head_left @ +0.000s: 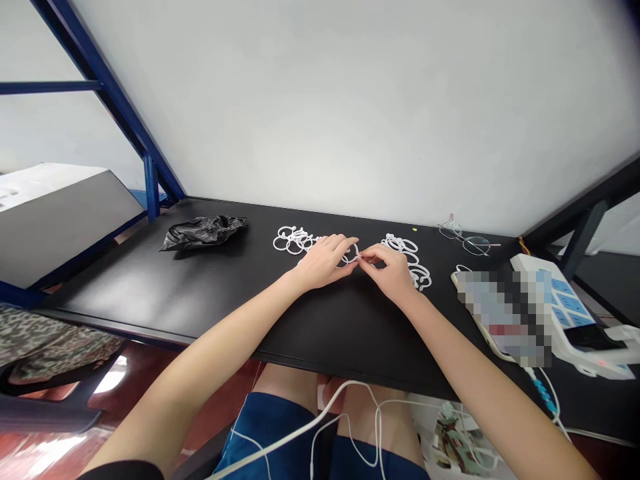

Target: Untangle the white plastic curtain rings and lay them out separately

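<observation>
Head view, sole camera. White ring (357, 250) held up between both hands, just over the near-middle of the black tabletop (320, 327). Left hand (324, 261): fingers arched over the ring's far side, thumb along its near edge, grasping it. Right hand (389, 268): thumb and forefinger pinched on its right side.

Loose white rings lie either side: left cluster (300, 240) partly behind the left hand, right cluster (394, 243) just beyond the right. Several are thin hoops with small ball ends. Far left, black plastic bag (205, 233); far right, eyeglasses (476, 245); nearer right, phone (493, 313) and white power strip (555, 303).

Handling, judged: very light, probably smooth plastic, stiff but springy, a little slippery. Best pinched by fingertips near the ends; a hard spread might snap it.

Hard to make out: the held ring's ends, under the fingertips; whether a second piece is caught there; how many rings overlap in each cluster; the bag's contents. Phone screen blurred out.
</observation>
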`<state>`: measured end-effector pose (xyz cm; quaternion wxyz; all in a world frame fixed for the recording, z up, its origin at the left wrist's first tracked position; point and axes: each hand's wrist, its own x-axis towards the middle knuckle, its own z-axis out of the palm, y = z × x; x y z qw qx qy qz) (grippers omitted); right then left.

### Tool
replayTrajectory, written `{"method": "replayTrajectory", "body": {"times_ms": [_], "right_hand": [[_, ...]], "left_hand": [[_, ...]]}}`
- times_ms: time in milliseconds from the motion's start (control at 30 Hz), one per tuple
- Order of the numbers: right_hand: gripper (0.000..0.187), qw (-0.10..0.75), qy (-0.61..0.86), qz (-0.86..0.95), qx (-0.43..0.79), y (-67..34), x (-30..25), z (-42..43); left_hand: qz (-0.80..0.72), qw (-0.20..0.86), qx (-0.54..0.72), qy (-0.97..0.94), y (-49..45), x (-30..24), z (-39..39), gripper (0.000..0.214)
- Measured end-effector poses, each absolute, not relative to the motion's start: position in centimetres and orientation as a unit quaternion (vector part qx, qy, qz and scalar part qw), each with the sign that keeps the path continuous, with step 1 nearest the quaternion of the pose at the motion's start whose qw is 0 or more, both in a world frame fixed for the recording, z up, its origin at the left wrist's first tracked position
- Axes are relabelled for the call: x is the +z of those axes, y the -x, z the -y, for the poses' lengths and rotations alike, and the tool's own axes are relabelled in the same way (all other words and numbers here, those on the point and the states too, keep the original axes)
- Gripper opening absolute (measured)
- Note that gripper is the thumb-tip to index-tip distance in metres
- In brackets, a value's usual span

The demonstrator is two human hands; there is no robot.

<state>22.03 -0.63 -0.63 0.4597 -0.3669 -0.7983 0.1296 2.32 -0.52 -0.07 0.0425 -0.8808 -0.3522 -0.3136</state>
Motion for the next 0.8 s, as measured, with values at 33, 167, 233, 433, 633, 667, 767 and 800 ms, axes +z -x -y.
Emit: {"method": "replayTrajectory", "body": {"times_ms": [33, 167, 233, 433, 633, 667, 767, 800], "right_hand": [[0.003, 0.458, 0.369, 0.799, 0.128, -22.05, -0.61, 0.64], [0.003, 0.450, 0.374, 0.802, 0.122, -22.10, -0.51, 0.64], [0.003, 0.452, 0.373, 0.802, 0.119, -22.08, -0.47, 0.66], [0.003, 0.454, 0.364, 0.803, 0.128, -21.80, -0.48, 0.87], [0.005, 0.450, 0.355, 0.810, 0.125, -21.67, -0.50, 0.94], [0.005, 0.449, 0.354, 0.811, 0.125, -21.66, -0.49, 0.92], [0.006, 0.446, 0.354, 0.813, 0.124, -21.65, -0.47, 0.91], [0.005, 0.445, 0.354, 0.813, 0.124, -21.64, -0.46, 0.92]], "left_hand": [[0.350, 0.045, -0.315, 0.881, -2.31, -0.13, 0.52, 0.039], [0.342, 0.050, -0.311, 0.885, -2.25, -0.35, 0.46, 0.041], [0.343, 0.050, -0.310, 0.885, -2.23, -0.36, 0.44, 0.038], [0.345, 0.051, -0.310, 0.884, -2.36, -0.30, 0.41, 0.020], [0.332, 0.050, -0.320, 0.886, -2.44, -0.53, 0.26, 0.011], [0.332, 0.050, -0.319, 0.886, -2.44, -0.54, 0.25, 0.010], [0.330, 0.053, -0.316, 0.888, -2.44, -0.51, 0.22, 0.009], [0.331, 0.056, -0.316, 0.888, -2.45, -0.51, 0.21, 0.009]]}}
